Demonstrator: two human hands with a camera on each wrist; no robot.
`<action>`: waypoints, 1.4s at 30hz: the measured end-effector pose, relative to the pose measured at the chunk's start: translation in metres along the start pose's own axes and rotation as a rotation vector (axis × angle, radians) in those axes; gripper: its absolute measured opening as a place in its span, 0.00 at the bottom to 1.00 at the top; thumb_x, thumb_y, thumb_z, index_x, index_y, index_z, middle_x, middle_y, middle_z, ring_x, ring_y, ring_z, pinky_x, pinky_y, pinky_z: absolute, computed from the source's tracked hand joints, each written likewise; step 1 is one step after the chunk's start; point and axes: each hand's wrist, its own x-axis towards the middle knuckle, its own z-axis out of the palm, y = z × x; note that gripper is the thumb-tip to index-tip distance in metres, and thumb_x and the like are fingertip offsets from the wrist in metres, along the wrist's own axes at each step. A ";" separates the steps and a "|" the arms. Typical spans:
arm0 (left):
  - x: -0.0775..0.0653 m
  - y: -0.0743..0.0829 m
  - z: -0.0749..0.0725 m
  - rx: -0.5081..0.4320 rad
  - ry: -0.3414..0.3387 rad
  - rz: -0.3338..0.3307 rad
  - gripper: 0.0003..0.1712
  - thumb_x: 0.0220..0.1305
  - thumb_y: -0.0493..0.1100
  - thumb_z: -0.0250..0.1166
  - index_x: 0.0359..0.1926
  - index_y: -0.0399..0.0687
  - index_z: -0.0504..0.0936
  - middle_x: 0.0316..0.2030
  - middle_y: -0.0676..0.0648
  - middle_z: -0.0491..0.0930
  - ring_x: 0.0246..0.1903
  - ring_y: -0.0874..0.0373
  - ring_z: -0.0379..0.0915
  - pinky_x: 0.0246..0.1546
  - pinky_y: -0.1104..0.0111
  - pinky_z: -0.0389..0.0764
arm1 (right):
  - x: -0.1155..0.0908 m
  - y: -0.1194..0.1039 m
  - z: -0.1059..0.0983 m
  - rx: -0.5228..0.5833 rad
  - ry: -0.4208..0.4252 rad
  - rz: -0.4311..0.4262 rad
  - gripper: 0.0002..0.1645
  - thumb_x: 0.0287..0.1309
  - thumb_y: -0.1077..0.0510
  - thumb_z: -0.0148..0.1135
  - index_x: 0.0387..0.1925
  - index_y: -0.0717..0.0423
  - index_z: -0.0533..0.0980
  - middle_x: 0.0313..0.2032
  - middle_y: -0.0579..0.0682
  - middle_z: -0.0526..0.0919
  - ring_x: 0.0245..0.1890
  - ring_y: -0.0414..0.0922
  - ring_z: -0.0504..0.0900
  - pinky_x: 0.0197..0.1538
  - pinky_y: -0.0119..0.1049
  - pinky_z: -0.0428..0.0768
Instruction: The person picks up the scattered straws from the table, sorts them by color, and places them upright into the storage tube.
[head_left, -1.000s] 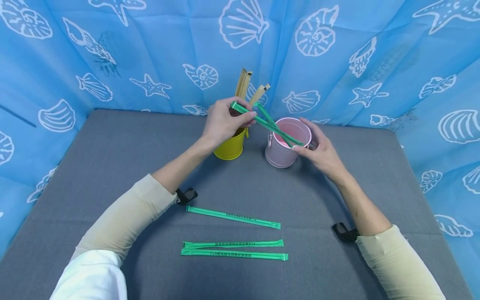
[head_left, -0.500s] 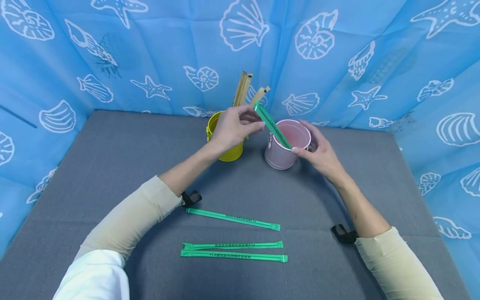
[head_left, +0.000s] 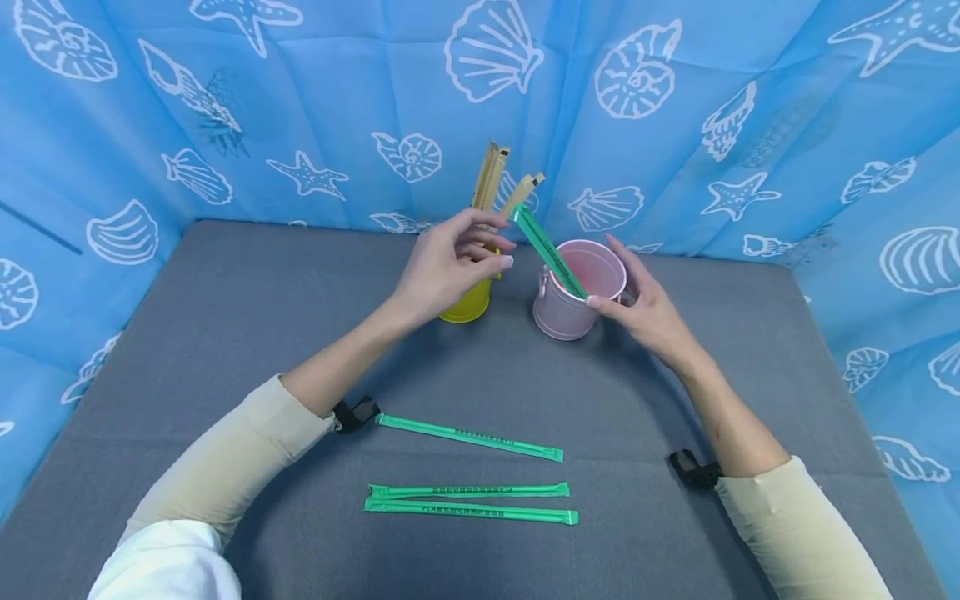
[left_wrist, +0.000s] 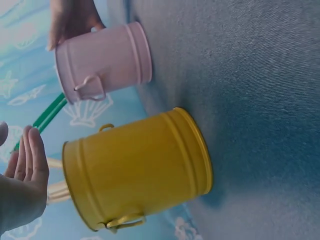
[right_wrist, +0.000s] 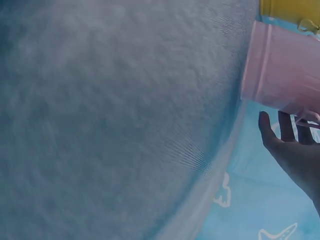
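My left hand (head_left: pixel 456 260) hovers in front of the yellow bucket (head_left: pixel 468 307), fingers loosely bent and holding nothing. Just right of its fingertips, green wrapped straws (head_left: pixel 551 254) lean out of the pink bucket (head_left: pixel 564 318), resting against its rim; their lower ends are hidden inside. My right hand (head_left: pixel 649 315) grips the pink bucket at its right side, thumb at the front rim and fingers round the back. In the left wrist view, the left hand (left_wrist: pixel 22 187) is beside the yellow bucket's mouth. Tan wrapped straws (head_left: pixel 489 177) stick up from the yellow bucket.
Nearer me on the grey tabletop (head_left: pixel 615 525) lie more green wrapped straws: one slanted (head_left: pixel 468 437), and two side by side, an upper straw (head_left: pixel 480 490) and a lower straw (head_left: pixel 472 509). A blue shell-patterned curtain (head_left: pixel 337 100) hangs behind and at both sides.
The left hand has let go of a green straw, which now leans in the pink bucket, and has drawn back left. The right hand has stayed on the pink bucket.
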 end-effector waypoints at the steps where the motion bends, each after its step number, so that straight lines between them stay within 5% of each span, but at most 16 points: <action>1: -0.003 0.001 -0.001 0.008 0.000 0.014 0.22 0.63 0.39 0.70 0.58 0.47 0.77 0.44 0.49 0.85 0.40 0.61 0.82 0.45 0.69 0.81 | 0.000 -0.001 -0.001 -0.012 -0.006 0.006 0.52 0.60 0.54 0.69 0.78 0.34 0.50 0.76 0.50 0.55 0.74 0.51 0.55 0.71 0.57 0.56; 14: -0.052 -0.003 -0.014 0.076 -0.014 0.288 0.29 0.58 0.35 0.73 0.60 0.44 0.75 0.42 0.51 0.84 0.35 0.63 0.81 0.36 0.67 0.81 | 0.001 0.000 -0.002 -0.039 -0.015 -0.003 0.50 0.61 0.53 0.69 0.77 0.37 0.52 0.74 0.52 0.59 0.73 0.53 0.58 0.70 0.59 0.58; 18: -0.066 -0.007 -0.017 0.096 -0.022 0.318 0.33 0.56 0.34 0.75 0.62 0.45 0.74 0.43 0.50 0.83 0.34 0.63 0.80 0.35 0.67 0.80 | 0.002 0.000 -0.001 -0.037 -0.012 -0.012 0.50 0.61 0.53 0.69 0.77 0.37 0.52 0.73 0.51 0.59 0.73 0.53 0.58 0.70 0.59 0.58; 30: -0.100 -0.028 -0.023 0.162 -0.148 0.214 0.36 0.52 0.41 0.78 0.63 0.49 0.74 0.50 0.50 0.81 0.40 0.59 0.79 0.41 0.67 0.81 | 0.000 0.001 0.000 -0.040 -0.007 -0.005 0.50 0.61 0.53 0.69 0.77 0.38 0.52 0.73 0.51 0.59 0.73 0.52 0.58 0.70 0.58 0.59; 42: -0.123 -0.057 -0.020 0.013 -0.371 0.092 0.35 0.47 0.40 0.81 0.58 0.45 0.80 0.50 0.46 0.81 0.45 0.51 0.78 0.47 0.64 0.80 | 0.000 0.001 0.000 -0.020 -0.004 -0.010 0.50 0.60 0.55 0.70 0.77 0.39 0.53 0.74 0.52 0.58 0.73 0.53 0.57 0.70 0.57 0.58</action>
